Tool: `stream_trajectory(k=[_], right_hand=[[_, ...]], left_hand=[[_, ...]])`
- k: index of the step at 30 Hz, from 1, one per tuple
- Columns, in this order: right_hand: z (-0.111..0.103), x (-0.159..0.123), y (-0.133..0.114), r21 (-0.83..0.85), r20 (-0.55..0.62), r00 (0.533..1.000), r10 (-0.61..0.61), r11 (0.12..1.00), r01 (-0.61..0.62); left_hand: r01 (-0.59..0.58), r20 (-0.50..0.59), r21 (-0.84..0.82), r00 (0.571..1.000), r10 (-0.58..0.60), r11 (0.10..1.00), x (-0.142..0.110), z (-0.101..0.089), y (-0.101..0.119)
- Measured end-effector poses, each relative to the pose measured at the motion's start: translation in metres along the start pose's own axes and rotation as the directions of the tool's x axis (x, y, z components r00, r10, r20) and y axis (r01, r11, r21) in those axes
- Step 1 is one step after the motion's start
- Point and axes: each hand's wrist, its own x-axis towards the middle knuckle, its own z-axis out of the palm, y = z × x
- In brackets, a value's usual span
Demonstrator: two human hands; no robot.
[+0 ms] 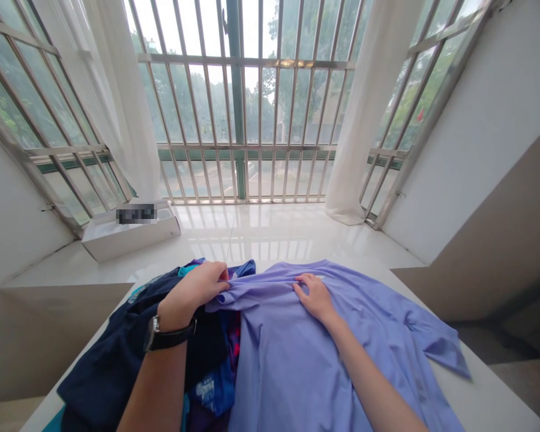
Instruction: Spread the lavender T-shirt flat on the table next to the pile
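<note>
A lavender long-sleeved shirt (288, 360) lies spread over the white table, its neckline toward the window. My left hand (204, 285), with a black-strapped watch (171, 336) on the wrist, pinches the shirt's left sleeve and pulls the cloth taut sideways. On the shirt near the collar rests my right hand (315, 297), its fingers bent with the tips on a ridge of gathered fabric; whether they grip it is hard to see. Under my left arm is a heap of dark navy clothes (117, 342) with blue, teal and red patterned pieces. The other sleeve (445, 348) trails off to the right.
A white box (132, 237) sits on the glossy windowsill (252, 234) at the back left. White curtains (353, 120) hang on both sides of the barred window (261, 108). The table's right edge (490, 384) slants down beside the shirt.
</note>
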Motion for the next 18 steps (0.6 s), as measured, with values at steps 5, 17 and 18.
stream_trajectory(k=[5,17,18], right_hand=[[-0.0021,-0.0033,-0.0075,-0.119,0.049,0.999,0.0,0.993,0.006],[0.0,-0.0049,-0.0061,-0.203,0.15,0.988,0.026,0.979,0.005],[0.0007,-0.0049,-0.0062,-0.194,0.147,0.989,0.028,0.981,0.001]], left_hand=[[0.032,-0.008,0.001,0.999,-0.032,0.999,-0.0003,-0.0042,-0.0032],[-0.197,-0.194,-0.331,0.971,0.138,0.923,-0.0016,-0.0079,-0.008],[-0.154,-0.193,-0.307,0.976,0.097,0.939,-0.0041,-0.0101,-0.0086]])
